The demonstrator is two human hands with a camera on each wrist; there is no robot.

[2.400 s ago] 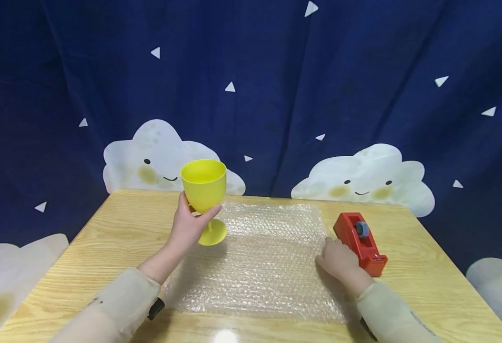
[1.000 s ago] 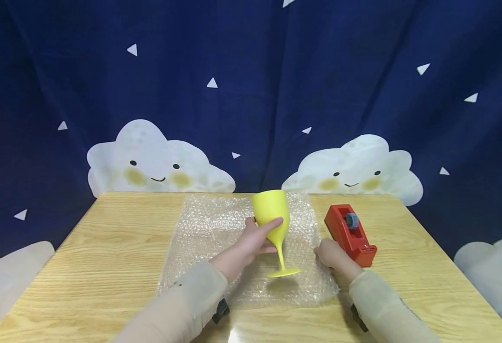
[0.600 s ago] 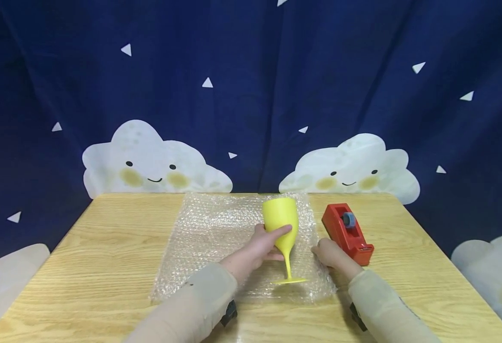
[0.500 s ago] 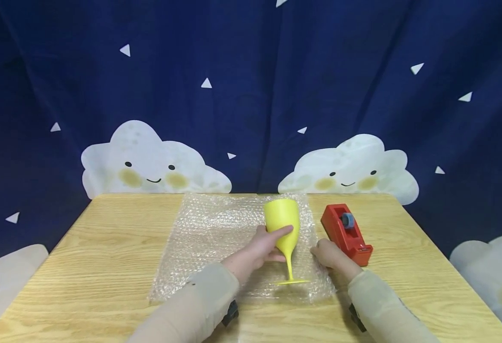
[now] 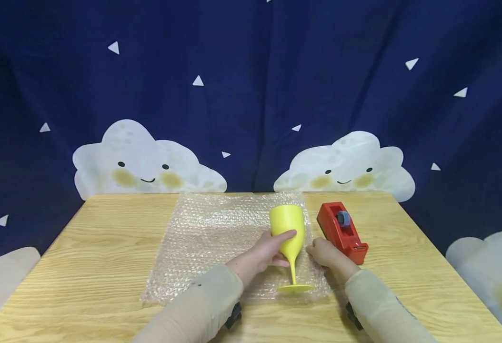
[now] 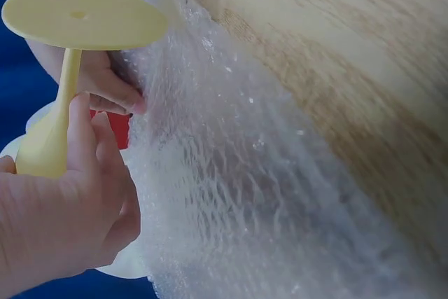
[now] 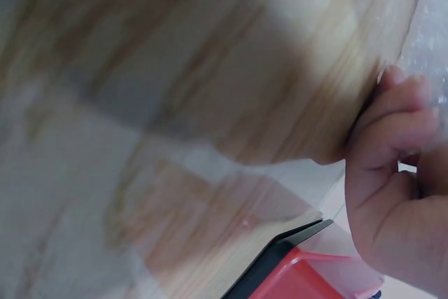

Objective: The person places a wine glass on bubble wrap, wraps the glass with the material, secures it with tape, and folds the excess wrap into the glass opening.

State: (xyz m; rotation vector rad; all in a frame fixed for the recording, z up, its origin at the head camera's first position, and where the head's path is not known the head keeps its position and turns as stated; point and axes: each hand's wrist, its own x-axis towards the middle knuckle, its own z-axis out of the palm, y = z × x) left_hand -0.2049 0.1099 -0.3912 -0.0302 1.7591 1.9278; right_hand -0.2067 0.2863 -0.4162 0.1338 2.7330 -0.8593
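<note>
A yellow plastic goblet (image 5: 286, 221) stands roughly upright over the right part of a clear bubble wrap sheet (image 5: 208, 238). My left hand (image 5: 266, 252) grips it low on the bowl, thumb across the front. In the left wrist view the goblet's round foot (image 6: 87, 17) is seen from below, with the left hand (image 6: 73, 218) curled round the bowl and stem. At the sheet's right edge my right hand (image 5: 326, 255) pinches the wrap. The right wrist view has that hand's fingers (image 7: 395, 120) bent in at the wrap's border.
Just right of my right hand sits a red tape dispenser (image 5: 342, 233) with a blue-cored roll. Wooden tabletop (image 5: 101, 252) extends around the wrap. Behind the table hangs a dark blue curtain (image 5: 251, 71) with clouds and white triangles.
My left hand has carried the goblet from the wrap's left side rightward and lower, close beside my right hand. The right hand has stayed at the wrap's edge. The head view has shifted slightly.
</note>
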